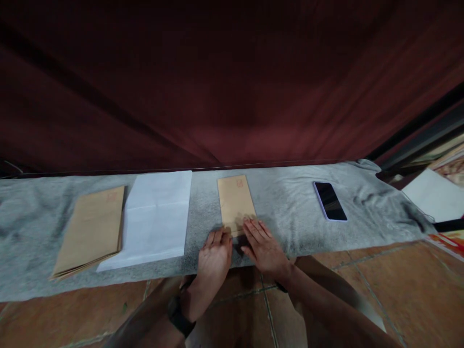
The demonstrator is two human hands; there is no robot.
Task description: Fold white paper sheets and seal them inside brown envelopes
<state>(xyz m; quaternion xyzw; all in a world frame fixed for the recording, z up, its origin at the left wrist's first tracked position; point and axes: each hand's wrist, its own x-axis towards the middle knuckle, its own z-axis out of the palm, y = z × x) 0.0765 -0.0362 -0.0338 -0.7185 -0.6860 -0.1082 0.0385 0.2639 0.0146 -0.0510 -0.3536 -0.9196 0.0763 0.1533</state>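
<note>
Two hands rest flat at the near end of a single brown envelope (236,203) that lies on a grey cloth (290,203) spread over a tiled floor (380,285). That envelope lies with its long axis running away from the person, its far end, which bears a small red mark, pointing toward the dark red curtain (232,82) behind the cloth. Fingers of the left hand (213,256) are stretched out and close together, their tips touching the envelope's near left corner; a dark watch sits on that wrist. Beside it, the right hand (264,249) lies just as flat, fingers spread a little and pressing on the near right corner. Neither hand grips anything. Well apart to the left lies a white sheet of paper (154,217), and just beside it a stack of brown envelopes (92,229), their long axes also running away. A dark phone (329,201) lies screen up on the cloth to the right, well clear of the hands.
</note>
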